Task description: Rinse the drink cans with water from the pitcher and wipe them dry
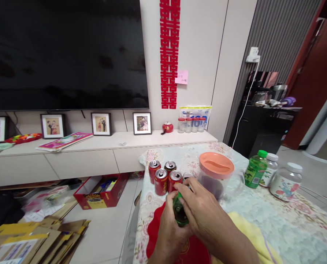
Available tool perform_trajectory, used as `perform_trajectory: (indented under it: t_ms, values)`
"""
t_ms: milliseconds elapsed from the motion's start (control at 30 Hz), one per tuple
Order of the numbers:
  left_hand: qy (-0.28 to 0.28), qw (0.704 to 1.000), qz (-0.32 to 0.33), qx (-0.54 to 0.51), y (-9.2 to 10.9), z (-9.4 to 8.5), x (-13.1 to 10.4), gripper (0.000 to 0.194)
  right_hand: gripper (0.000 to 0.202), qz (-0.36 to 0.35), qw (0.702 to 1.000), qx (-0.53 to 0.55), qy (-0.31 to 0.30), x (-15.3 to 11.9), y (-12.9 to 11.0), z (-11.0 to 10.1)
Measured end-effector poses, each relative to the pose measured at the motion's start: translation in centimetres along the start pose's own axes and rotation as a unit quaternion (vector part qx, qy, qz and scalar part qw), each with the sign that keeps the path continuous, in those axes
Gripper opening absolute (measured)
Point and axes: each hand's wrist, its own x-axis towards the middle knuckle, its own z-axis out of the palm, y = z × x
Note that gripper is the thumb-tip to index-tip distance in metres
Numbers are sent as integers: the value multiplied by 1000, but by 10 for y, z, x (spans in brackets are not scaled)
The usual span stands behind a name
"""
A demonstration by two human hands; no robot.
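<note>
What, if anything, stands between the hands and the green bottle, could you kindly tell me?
Nothing visible does: the left hand grips the green bottle and the right hand is on its top. The drink cans stand beyond the hands, not between them and the bottle.

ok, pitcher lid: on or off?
On: the orange lid sits over the top of the clear pitcher, covering its mouth. Cannot tell whether it's sealed tight.
</note>
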Motion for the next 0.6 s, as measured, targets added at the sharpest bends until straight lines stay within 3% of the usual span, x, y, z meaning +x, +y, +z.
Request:
perform_trajectory:
  t_ms: [300,600]
  values:
    - [6,1000,-2,27,-4,0,0,61,12,35,998,-30,44,7,3,4]
    - [-15,999,-42,19,23,-4,-4,47,22,26,998,-46,37,3,2,11]
